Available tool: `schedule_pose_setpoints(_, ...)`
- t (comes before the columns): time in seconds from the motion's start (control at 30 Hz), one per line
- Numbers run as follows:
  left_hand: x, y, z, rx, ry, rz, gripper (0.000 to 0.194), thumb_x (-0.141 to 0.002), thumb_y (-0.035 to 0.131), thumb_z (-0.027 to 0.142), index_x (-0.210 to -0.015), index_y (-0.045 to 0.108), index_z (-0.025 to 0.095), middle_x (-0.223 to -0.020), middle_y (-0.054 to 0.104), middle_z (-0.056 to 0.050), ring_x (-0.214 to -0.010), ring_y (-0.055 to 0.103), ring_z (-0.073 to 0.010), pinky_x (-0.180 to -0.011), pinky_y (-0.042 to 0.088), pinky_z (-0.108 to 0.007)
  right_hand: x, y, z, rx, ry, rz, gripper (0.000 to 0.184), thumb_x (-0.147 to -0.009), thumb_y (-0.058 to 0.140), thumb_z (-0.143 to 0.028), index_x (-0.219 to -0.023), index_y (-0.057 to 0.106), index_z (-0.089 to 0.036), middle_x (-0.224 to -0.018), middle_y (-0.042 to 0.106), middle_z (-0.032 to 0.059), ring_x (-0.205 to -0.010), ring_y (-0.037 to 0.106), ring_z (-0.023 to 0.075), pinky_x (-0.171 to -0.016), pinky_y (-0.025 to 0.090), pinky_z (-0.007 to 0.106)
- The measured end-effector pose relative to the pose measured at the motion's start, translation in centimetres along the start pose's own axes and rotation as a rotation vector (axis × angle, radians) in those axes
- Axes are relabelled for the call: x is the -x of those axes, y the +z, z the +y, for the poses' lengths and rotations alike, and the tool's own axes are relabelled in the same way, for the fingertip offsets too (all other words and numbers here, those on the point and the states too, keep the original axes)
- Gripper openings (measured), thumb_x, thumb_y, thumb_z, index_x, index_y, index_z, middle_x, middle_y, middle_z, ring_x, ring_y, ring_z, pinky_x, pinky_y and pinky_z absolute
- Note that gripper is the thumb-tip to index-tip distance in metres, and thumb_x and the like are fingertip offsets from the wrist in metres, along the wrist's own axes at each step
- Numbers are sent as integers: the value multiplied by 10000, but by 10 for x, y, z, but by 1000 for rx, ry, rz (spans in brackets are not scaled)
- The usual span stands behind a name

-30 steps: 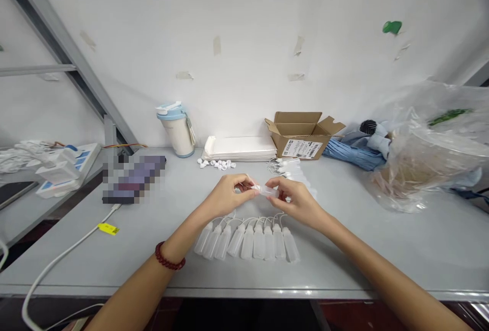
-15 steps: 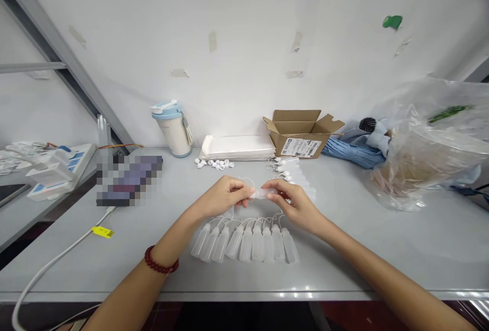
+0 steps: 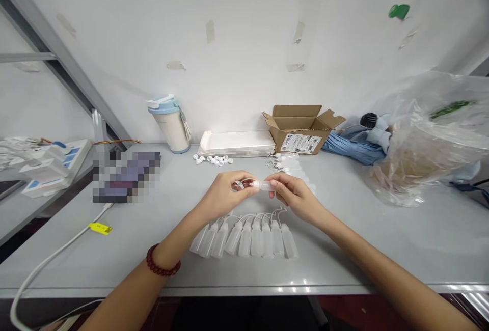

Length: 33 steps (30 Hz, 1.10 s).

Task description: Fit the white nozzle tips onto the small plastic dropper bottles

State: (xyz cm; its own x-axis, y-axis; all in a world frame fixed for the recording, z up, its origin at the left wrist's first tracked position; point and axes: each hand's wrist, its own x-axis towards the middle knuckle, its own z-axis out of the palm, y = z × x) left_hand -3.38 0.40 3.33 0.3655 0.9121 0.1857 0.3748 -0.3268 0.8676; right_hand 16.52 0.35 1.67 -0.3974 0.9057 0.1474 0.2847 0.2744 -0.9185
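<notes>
Two hands meet near the centre of the frame above the grey desk [image 3: 344,249], with a small translucent bottle [image 3: 265,186] between them, lying roughly sideways. The left hand [image 3: 225,196] has its grip pinched on the white neck end, a thin pale tube curving beside its fingers. The right hand [image 3: 300,199] pinches the bottle's body from the other side, thumb and fingers pressed on it.

Nine similar bottles [image 3: 245,239] lie in a row just below the hands, necks pointing up the frame with thin tubes curling from them. More bottles [image 3: 292,163] lie beyond the right hand, partly hidden by it. Small white caps [image 3: 216,160] sit scattered in front of a white stack [image 3: 239,142] at upper centre, beside an open cardboard box [image 3: 300,135]. A blue-lidded tumbler [image 3: 171,127] stands upper left; a clear plastic bag [image 3: 424,163] fills the right side.
</notes>
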Motion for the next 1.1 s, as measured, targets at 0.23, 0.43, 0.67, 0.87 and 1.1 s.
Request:
schedule_pose_setpoints(0.23,-1,0,-1,28,-70,-82,384,-857,495,444,-667,638,143,-689,661,-34,-651,580,-143,-616,441,-239,1,0,-3,12,-15,13,315,-896,427,-425,-927,581,-152,-671,550,1,-494,365,77,-461,300,223)
schedule_pose_setpoints(0.43,1,2,-1,5,-100,-94,321,-826,534,431,-748,667,149,-720,659,-25,-650,561,-143,-599,428,-243,-2,0,1,-44,6,6,350,-879,431,-464,-869,576,-145,-638,536,-1,-483,374,75,-457,302,223)
schedule_pose_setpoints(0.67,2,4,-1,27,-62,-56,270,-803,576,395,-847,679,149,-841,677,-37,-767,586,-167,-666,447,-256,-3,0,-1,-71,43,9,362,-858,450,-485,-861,575,-145,-627,532,-6,-473,379,75,-459,322,225)
schedule_pose_setpoints(0.87,0,3,1,16,-93,-60,354,-847,501,442,-749,659,140,-752,675,-38,-673,577,-150,-623,440,-249,-2,-2,-2,-62,34,23,367,-858,441,-491,-883,573,-150,-652,546,-1,-475,394,79,-459,327,231)
schedule_pose_setpoints(1.1,0,3,-1,54,-80,-70,385,-853,491,453,-668,626,143,-693,663,-32,-640,565,-138,-618,433,-237,-2,-2,-1,-81,29,13,358,-860,454,-483,-900,576,-149,-660,565,2,-475,404,76,-455,337,227)
